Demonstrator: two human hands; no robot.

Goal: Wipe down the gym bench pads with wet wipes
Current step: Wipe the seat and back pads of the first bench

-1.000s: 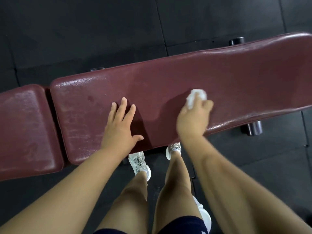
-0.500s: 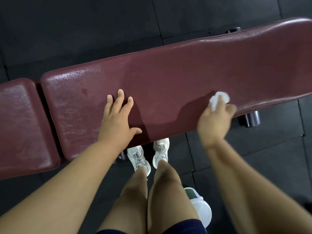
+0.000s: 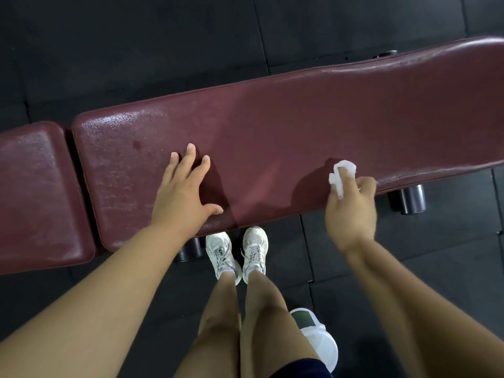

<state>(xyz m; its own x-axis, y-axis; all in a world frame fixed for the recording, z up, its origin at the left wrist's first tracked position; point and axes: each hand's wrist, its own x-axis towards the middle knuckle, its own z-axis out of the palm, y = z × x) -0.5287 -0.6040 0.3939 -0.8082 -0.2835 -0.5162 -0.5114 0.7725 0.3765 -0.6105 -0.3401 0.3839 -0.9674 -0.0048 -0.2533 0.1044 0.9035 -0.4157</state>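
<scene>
A long maroon bench pad (image 3: pixel 286 126) runs across the view, glossy and wet-looking at its left end and far right. A shorter maroon seat pad (image 3: pixel 35 192) adjoins it on the left across a narrow gap. My left hand (image 3: pixel 182 197) rests flat on the long pad near its front edge, fingers spread. My right hand (image 3: pixel 351 208) pinches a crumpled white wet wipe (image 3: pixel 341 174) at the pad's front edge, right of centre.
Black rubber floor tiles (image 3: pixel 136 50) surround the bench. Metal frame tubes (image 3: pixel 409 199) stick out beneath the pad at the right, another tube (image 3: pixel 188 251) near my white shoes (image 3: pixel 237 255). A white wipes container (image 3: pixel 319 339) stands on the floor behind my right leg.
My right hand slid the wipe rightward and toward the pad's front edge. My feet came together. The left hand stayed flat in place.
</scene>
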